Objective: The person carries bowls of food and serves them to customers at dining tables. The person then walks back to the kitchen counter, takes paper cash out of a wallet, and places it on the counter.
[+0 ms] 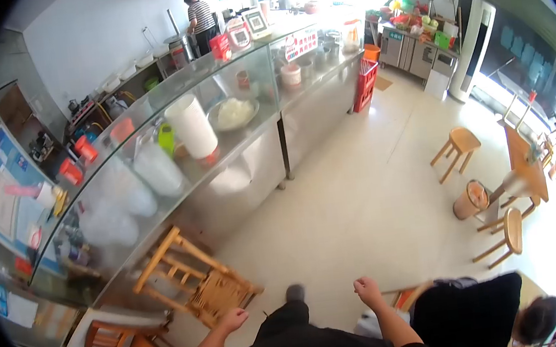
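Observation:
My left hand (234, 318) hangs low in front of my body with its fingers curled in; nothing shows in it. Closest to it is a wooden chair (220, 295) with a slatted back, apart from the hand. On the other side my right hand (367, 289) is held forward, also curled closed, and no object is visible in it. It is over the pale floor, left of a seated person in black (469, 316). Between my hands, one dark shoe (295, 293) shows on the floor below me.
A glass-topped steel counter (243, 170) runs along the left, holding a white paper roll (190, 126) and a bowl of white food (234, 113). A person in stripes (201, 19) stands behind it. Stools (459, 146), a bin (470, 201) and a wooden table (522, 163) stand right.

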Available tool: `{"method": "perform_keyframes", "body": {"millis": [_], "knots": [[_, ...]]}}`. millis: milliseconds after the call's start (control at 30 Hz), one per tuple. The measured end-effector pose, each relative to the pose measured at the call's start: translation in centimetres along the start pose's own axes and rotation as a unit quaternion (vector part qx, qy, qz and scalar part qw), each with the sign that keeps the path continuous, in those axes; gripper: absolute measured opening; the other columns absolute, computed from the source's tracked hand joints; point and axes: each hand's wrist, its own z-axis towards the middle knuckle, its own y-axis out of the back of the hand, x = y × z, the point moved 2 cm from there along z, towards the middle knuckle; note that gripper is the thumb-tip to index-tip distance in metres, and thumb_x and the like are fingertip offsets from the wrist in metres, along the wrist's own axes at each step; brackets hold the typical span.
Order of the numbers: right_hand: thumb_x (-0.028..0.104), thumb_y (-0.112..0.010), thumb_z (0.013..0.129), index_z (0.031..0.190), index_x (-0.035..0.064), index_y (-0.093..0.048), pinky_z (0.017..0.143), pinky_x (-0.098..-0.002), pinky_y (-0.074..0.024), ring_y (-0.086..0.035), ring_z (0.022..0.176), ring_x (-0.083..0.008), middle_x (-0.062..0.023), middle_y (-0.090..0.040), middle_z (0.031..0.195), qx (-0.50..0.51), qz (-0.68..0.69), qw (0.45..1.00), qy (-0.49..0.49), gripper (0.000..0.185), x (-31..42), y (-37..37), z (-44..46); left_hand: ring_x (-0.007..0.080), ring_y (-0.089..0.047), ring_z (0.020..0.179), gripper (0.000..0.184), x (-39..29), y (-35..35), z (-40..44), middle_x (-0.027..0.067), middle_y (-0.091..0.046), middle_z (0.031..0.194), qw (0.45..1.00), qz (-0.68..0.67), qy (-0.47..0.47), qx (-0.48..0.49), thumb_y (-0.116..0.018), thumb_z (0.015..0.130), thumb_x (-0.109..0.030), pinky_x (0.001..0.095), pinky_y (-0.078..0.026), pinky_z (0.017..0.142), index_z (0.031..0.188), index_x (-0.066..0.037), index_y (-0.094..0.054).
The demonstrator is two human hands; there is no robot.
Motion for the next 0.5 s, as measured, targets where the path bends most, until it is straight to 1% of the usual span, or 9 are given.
{"method": "perform_keyframes", "body": {"millis": [100, 167, 233, 267, 300, 333, 400, 467, 500], "knots": [[0.026, -0.055, 0.082, 0.082, -0.0017, -0.063, 0.065, -0.035, -0.0503, -0.065, 0.068, -0.0242, -0.016, -0.065, 0.074, -0.022, -0.028, 0.998, -0.058, 0.028, -1.9, 3.3, 7.3, 0.0297, -0.064, 0.085, 0.034, -8.3, 3.4, 10.8, 0.0157, -0.067, 0.091, 0.999, 0.043, -0.011, 0.014, -0.057, 0.083, -0.032, 0.0374, -0.049, 0.075, 0.095, -0.002, -0.067], [0.028, -0.054, 0.082, 0.083, 0.0008, -0.064, 0.065, -0.0361, -0.0507, -0.063, 0.064, -0.0287, -0.0177, -0.064, 0.074, -0.002, -0.148, 0.988, -0.045, 0.029, -7.4, 5.4, 10.9, 0.0289, -0.064, 0.084, 0.033, -13.0, 5.5, 18.0, 0.0156, -0.067, 0.092, 0.997, 0.072, -0.025, 0.021, -0.057, 0.083, -0.032, 0.0373, -0.049, 0.075, 0.096, -0.003, -0.067], [0.031, -0.054, 0.078, 0.082, 0.0019, -0.066, 0.063, -0.0409, -0.049, -0.063, 0.064, -0.0323, -0.0164, -0.063, 0.066, -0.041, -0.244, 0.963, -0.11, 0.031, -12.3, 7.7, 12.6, 0.0276, -0.063, 0.085, 0.034, -19.2, 8.2, 26.7, 0.0159, -0.067, 0.093, 0.992, 0.074, -0.098, -0.014, -0.057, 0.085, -0.033, 0.0377, -0.049, 0.076, 0.1, -0.003, -0.065], [0.032, -0.054, 0.075, 0.077, 0.003, -0.067, 0.066, -0.0433, -0.0488, -0.065, 0.072, -0.032, -0.0175, -0.064, 0.068, -0.009, -0.158, 0.953, -0.258, 0.032, -16.1, 8.9, 13.4, 0.0265, -0.063, 0.086, 0.034, -23.9, 9.5, 30.6, 0.0158, -0.066, 0.092, 0.997, 0.049, -0.061, 0.008, -0.056, 0.086, -0.034, 0.0374, -0.049, 0.077, 0.101, -0.004, -0.064], [0.027, -0.055, 0.077, 0.081, 0.0003, -0.065, 0.062, -0.0405, -0.051, -0.065, 0.068, -0.0303, -0.0184, -0.065, 0.072, 0.041, -0.137, 0.94, -0.308, 0.029, -12.8, 11.8, 13.7, 0.0254, -0.062, 0.086, 0.035, -28.7, 10.7, 33.7, 0.0158, -0.066, 0.092, 0.999, 0.027, -0.013, 0.04, -0.056, 0.087, -0.034, 0.037, -0.048, 0.077, 0.101, -0.004, -0.063], [0.021, -0.055, 0.078, 0.086, -0.0024, -0.062, 0.057, -0.0377, -0.0533, -0.066, 0.064, -0.0287, -0.0192, -0.066, 0.075, 0.086, -0.114, 0.925, -0.351, 0.026, -8.1, 15.0, 13.9, 0.0241, -0.062, 0.085, 0.034, -32.6, 11.4, 37.1, 0.0146, -0.066, 0.091, 0.996, 0.023, -0.084, 0.029, -0.056, 0.087, -0.034, 0.0363, -0.048, 0.077, 0.102, -0.004, -0.063], [0.02, -0.055, 0.078, 0.084, -0.0021, -0.062, 0.055, -0.0371, -0.0525, -0.065, 0.062, -0.0277, -0.0182, -0.065, 0.073, 0.027, -0.054, 0.921, -0.384, 0.024, -8.5, 17.5, 17.1, 0.0201, -0.061, 0.079, 0.033, -42.9, 13.6, 44.0, 0.0113, -0.065, 0.09, 0.977, -0.012, -0.213, -0.004, -0.057, 0.088, -0.033, 0.0331, -0.048, 0.075, 0.103, -0.004, -0.061], [0.019, -0.054, 0.079, 0.083, -0.0017, -0.061, 0.053, -0.0364, -0.0518, -0.064, 0.06, -0.0268, -0.0173, -0.064, 0.071, -0.009, -0.011, 0.917, -0.398, 0.023, -9.2, 19.3, 20.9, 0.0105, -0.059, 0.082, 0.03, -55.7, 17.3, 46.7, 0.0056, -0.065, 0.09, 0.965, -0.01, -0.262, 0.011, -0.057, 0.09, -0.027, 0.0276, -0.048, 0.072, 0.107, -0.002, -0.061], [0.019, -0.054, 0.079, 0.082, -0.0015, -0.061, 0.052, -0.0361, -0.0514, -0.064, 0.059, -0.0263, -0.0168, -0.063, 0.07, -0.016, 0.003, 0.916, -0.4, 0.022, -9.4, 20.2, 23.1, 0.01, -0.059, 0.084, 0.03, -60.2, 18.5, 48.8, 0.0047, -0.065, 0.091, 0.952, -0.09, -0.29, 0.025, -0.057, 0.091, -0.027, 0.0265, -0.048, 0.073, 0.108, -0.003, -0.061]]}}
